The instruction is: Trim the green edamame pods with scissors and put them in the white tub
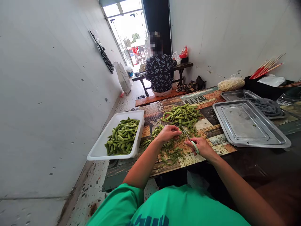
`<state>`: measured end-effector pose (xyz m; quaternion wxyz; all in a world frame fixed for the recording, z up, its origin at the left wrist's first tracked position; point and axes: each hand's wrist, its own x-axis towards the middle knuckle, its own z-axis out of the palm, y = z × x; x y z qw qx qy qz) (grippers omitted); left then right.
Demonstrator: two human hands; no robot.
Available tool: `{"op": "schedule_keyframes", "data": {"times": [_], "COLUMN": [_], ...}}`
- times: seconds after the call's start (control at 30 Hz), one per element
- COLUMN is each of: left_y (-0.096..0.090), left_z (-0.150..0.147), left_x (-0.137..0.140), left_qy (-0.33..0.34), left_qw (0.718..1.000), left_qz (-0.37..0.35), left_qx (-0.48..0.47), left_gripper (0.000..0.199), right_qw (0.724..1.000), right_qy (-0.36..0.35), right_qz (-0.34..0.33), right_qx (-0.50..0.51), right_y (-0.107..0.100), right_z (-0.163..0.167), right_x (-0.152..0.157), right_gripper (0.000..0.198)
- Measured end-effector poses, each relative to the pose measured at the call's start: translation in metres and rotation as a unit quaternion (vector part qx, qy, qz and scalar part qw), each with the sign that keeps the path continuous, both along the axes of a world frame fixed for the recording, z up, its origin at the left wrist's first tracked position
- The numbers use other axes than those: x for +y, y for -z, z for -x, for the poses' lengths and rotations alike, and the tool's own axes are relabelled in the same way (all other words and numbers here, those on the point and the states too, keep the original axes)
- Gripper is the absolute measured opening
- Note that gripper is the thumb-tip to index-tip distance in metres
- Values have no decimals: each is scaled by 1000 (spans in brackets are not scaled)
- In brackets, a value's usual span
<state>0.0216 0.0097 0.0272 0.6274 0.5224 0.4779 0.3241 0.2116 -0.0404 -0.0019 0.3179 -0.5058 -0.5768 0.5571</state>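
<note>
My right hand point(201, 147) is closed round the pale green handles of scissors point(187, 134), whose blades point up and left. Just left of the blades, my left hand point(170, 133) is closed in a pinch; whatever its fingertips hold is too small to make out. Beyond both hands lies a heap of green edamame pods point(182, 114) on the table. Trimmed bits and loose pods point(172, 154) are scattered below and beside my left hand. To the left, a white plastic tub point(98, 153) holds many edamame pods point(123, 135).
An upturned-looking metal tray point(249, 124) lies right of my right hand, with another tray point(237, 94) and a grey cloth point(265, 106) behind. A black box point(255, 86) with skewers stands farther back. Ahead, a person point(161, 73) sits on a bench point(150, 99), back turned.
</note>
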Motion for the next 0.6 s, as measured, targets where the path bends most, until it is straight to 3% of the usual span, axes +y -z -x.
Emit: {"op": "schedule_keyframes", "data": {"times": [0.13,0.23,0.6], "left_y": [0,1,4], "left_z": [1,0,-12], "left_x": [2,2,-18], "left_qy": [-106,-154,-101], "left_qw": [978,958,959], "left_qz": [59,82,114], "left_qx": [-172,-226,-240], "left_gripper": [23,24,31], "right_qw": [996,990,990], "right_qy": [22,2,10], "right_qz": [73,116,106], "right_qx": [54,83,97], "right_y": [1,-1,-15], "right_z": [-2,-3,6], "right_x": [-2,-6,-7], "right_gripper": [44,46,46]}}
